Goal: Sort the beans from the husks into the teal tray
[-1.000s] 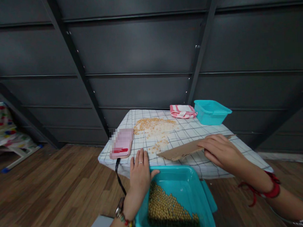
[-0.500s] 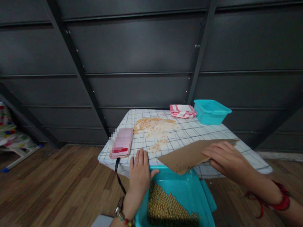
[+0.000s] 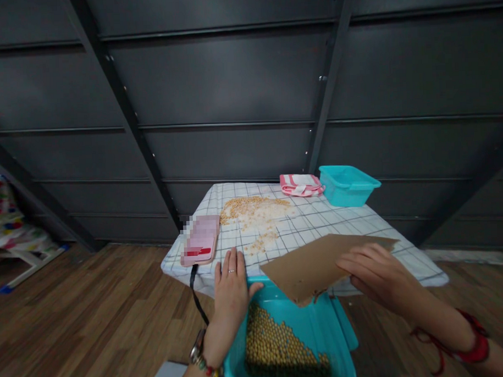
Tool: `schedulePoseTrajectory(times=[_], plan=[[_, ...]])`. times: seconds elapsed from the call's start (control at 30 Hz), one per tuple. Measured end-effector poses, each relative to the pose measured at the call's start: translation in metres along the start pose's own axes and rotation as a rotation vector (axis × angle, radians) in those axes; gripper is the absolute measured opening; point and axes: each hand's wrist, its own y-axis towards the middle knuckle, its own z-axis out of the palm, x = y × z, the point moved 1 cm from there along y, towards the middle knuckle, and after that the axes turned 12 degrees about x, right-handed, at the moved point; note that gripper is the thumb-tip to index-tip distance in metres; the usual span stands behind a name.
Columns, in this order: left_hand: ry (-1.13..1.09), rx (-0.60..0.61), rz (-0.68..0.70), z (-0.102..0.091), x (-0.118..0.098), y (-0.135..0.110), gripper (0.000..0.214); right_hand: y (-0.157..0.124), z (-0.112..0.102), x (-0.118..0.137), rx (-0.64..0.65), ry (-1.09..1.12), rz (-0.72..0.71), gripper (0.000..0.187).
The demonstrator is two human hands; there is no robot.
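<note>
My right hand (image 3: 374, 272) grips a piece of brown cardboard (image 3: 307, 266) by its right end. The cardboard is tilted, its near left corner over the far part of a turquoise bin (image 3: 326, 323). Inside that bin, below the table edge, lies a heap of yellowish soybeans (image 3: 277, 339). My left hand (image 3: 231, 291) lies flat with fingers outstretched on the cloth, its thumb by the bin's upper left rim. Farther back on the table, loose soybeans (image 3: 244, 205) are spread around a patch of white grains (image 3: 260, 214), with a few more beans nearer me.
A checked white cloth covers the table (image 3: 343, 221). A pink phone (image 3: 204, 239) with a black strap lies at its left edge. At the back right are a folded red-and-white cloth (image 3: 301, 185) and a second turquoise bin (image 3: 350, 188), in front of a dark panelled wall (image 3: 223, 85).
The cardboard's near edge has dipped lower toward the bin as my right hand moved slightly down. My left hand stays in place, and the camera view has shifted a little.
</note>
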Motion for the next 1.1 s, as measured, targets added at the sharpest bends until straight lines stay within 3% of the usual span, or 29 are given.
schedulePoseTrajectory(times=[0.17,0.43,0.57,0.67,0.93,1.1], plan=[[-0.022,0.000,0.000,0.000,0.000,-0.001,0.058,-0.006,-0.008,0.005,0.023,0.084,-0.022,0.024],[-0.008,-0.010,0.007,-0.001,0.001,-0.002,0.058,-0.009,-0.032,0.016,0.008,0.037,-0.025,0.021],[0.001,0.020,-0.007,-0.004,0.000,-0.001,0.061,-0.006,-0.038,0.013,-0.044,0.052,-0.029,0.019],[0.018,0.034,-0.031,-0.005,-0.001,-0.002,0.059,-0.003,-0.029,0.001,-0.028,0.059,-0.009,0.022],[0.013,0.010,-0.004,0.001,0.002,-0.002,0.068,0.005,0.027,-0.036,-0.054,-0.105,-0.060,0.035],[0.002,-0.001,-0.008,0.004,0.001,-0.002,0.070,-0.003,0.046,-0.045,-0.074,-0.044,-0.037,0.037]])
